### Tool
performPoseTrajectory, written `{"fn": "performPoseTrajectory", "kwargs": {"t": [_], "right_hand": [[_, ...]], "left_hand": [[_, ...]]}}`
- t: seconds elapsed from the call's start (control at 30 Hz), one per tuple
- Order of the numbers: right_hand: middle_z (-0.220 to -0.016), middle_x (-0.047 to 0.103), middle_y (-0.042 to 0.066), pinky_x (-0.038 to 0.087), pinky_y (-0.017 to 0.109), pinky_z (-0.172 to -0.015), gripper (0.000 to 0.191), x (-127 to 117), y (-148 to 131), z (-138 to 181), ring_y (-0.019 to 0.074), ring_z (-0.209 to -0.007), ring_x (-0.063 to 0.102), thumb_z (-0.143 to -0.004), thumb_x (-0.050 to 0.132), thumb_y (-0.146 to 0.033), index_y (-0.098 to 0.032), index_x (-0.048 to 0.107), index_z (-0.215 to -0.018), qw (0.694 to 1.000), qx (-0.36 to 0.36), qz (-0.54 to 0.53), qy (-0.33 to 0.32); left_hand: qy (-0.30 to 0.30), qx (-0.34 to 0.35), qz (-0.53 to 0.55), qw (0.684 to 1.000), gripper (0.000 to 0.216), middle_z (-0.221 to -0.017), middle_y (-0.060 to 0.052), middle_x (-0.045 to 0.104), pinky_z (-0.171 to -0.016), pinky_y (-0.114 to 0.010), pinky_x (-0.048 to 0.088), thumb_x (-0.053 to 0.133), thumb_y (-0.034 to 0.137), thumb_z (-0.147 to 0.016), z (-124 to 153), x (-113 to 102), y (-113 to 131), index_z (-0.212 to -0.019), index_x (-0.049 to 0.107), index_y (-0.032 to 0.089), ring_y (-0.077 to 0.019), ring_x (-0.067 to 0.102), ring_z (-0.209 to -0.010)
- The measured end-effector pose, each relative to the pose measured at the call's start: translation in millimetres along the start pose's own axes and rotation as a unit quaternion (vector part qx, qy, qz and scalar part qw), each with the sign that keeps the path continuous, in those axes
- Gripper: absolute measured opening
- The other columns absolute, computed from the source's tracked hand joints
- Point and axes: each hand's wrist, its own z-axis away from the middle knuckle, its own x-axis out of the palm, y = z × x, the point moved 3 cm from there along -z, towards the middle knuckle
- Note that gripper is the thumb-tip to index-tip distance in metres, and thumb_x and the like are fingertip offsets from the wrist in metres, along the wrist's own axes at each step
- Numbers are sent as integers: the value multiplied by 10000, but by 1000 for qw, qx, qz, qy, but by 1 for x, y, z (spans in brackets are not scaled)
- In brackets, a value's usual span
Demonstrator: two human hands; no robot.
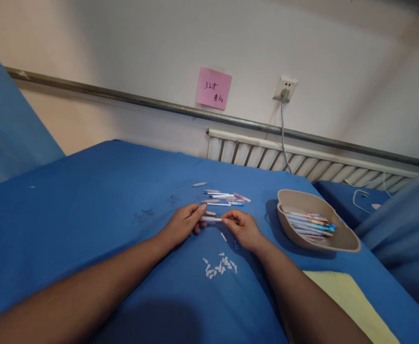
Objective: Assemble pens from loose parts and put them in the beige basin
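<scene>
My left hand (183,222) and my right hand (243,228) rest on a blue cloth (87,215) and together pinch one thin white pen piece (211,219), one hand at each end. Just beyond the hands lies a loose pile of pens and refills (224,197). A single grey pen cap (198,184) lies a little farther back. Several small white caps (219,266) are scattered on the cloth close in front of me, between my forearms.
A beige tray (338,239) holding several coloured pens (312,223) stands to the right. A yellow cloth (353,301) lies at the lower right. Behind are a white radiator (303,160), a wall socket with cable (284,89) and a pink note (214,88).
</scene>
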Motion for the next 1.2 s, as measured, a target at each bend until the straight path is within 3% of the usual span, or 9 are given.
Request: {"fn": "performPoseTrajectory", "kwargs": {"t": [0.1, 0.23, 0.37, 0.43, 0.53, 0.7, 0.87, 1.03, 1.2], "right_hand": [[-688, 611, -11, 382, 225, -556, 209, -2, 1, -1, 118, -598, 500, -790, 533, -353, -188, 649, -844, 1000, 1, 8, 9], [-698, 620, -9, 389, 234, -577, 209, -5, 1, -2, 124, -617, 518, -793, 528, -361, -190, 643, -829, 1000, -10, 5, 21], [-698, 623, -6, 400, 240, -581, 214, -6, 0, -2, 128, -618, 522, -793, 529, -367, -191, 644, -834, 1000, -11, 9, 20], [-709, 629, -4, 409, 243, -595, 213, -6, -1, -2, 131, -631, 530, -794, 531, -363, -192, 649, -839, 1000, -12, 18, 17], [-713, 630, -5, 408, 236, -593, 209, -6, -1, -1, 128, -629, 533, -800, 524, -356, -191, 646, -840, 1000, -11, 18, 20], [-694, 619, -13, 399, 229, -575, 194, -5, 0, -1, 123, -611, 525, -798, 529, -342, -198, 649, -849, 1000, -18, 19, 13], [-709, 629, -10, 419, 238, -603, 201, -5, 0, -1, 132, -636, 543, -790, 538, -353, -197, 653, -843, 1000, -17, 11, 20], [-728, 639, -7, 422, 239, -615, 198, -6, -3, 0, 135, -656, 548, -793, 533, -347, -204, 655, -854, 999, -24, 17, 16], [-727, 639, -4, 413, 239, -601, 199, -5, -4, 0, 136, -644, 543, -791, 532, -345, -201, 654, -854, 999, -25, 11, 19]], "left_hand": [[-12, -23, 29, 999, 291, -632, 3, 611, -482, -219, 407, 577, 438, -749, -2, 0, -2, -716, 553, 150, -103, 527, -497], [-4, 9, 139, 990, 393, -914, -39, 657, -672, -247, 472, 714, 314, -622, -2, 1, 3, -950, 556, 165, -145, 610, -787], [-44, -51, 134, 989, 313, -673, -15, 627, -489, -222, 425, 587, 420, -754, -2, 5, -3, -884, 570, 136, -101, 546, -515], [-49, -34, 128, 990, 256, -706, -20, 639, -520, -224, 440, 646, 367, -705, -2, 5, -4, -796, 577, 138, -104, 564, -556], [-33, -7, 157, 987, 361, -912, -46, 663, -650, -248, 478, 719, 280, -624, -2, 4, -2, -932, 579, 156, -140, 616, -759], [-51, -51, 127, 989, 285, -674, -18, 629, -493, -227, 423, 597, 410, -745, -1, 6, -3, -816, 571, 135, -99, 541, -512], [-29, 5, 152, 988, 360, -954, -54, 658, -690, -262, 484, 719, 291, -623, -1, 4, 2, -927, 580, 158, -157, 617, -821], [-52, -50, 115, 991, 317, -662, -16, 629, -479, -222, 427, 576, 455, -757, -1, 7, -3, -785, 562, 140, -100, 548, -503], [-25, 34, 164, 986, 375, -1069, -67, 630, -759, -257, 477, 734, 277, -600, 0, 4, 3, -928, 594, 161, -163, 607, -919]]}}
